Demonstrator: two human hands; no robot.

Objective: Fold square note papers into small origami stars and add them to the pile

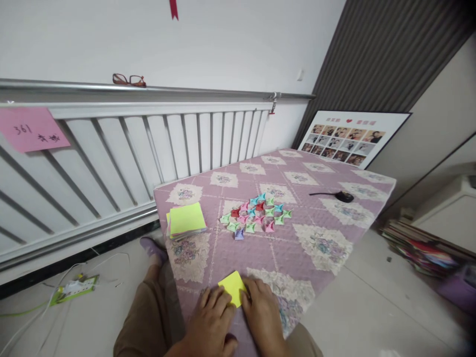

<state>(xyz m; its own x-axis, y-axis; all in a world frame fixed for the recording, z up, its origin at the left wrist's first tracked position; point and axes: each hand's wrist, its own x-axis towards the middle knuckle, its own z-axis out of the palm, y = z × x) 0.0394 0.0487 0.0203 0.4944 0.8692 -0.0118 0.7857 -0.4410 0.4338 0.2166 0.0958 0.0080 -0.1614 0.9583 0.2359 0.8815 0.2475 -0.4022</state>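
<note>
A small yellow paper square lies at the near end of the cloth-covered table, turned slightly. My left hand rests on its left edge, fingers bent and resting on the paper and the cloth. On the right edge of the same paper lies my right hand, its fingertips curled onto it; part of the thumb shows. Farther back on the table, several small folded paper pieces in green, pink, red, blue and purple sit in a group. To their left is a stack of square paper sheets with a yellow one on top.
A black ladle lies toward the right on the patterned tablecloth. Behind the table stand a white radiator and a photo board. Glasses rest on the pipe. A power strip is on the floor at left.
</note>
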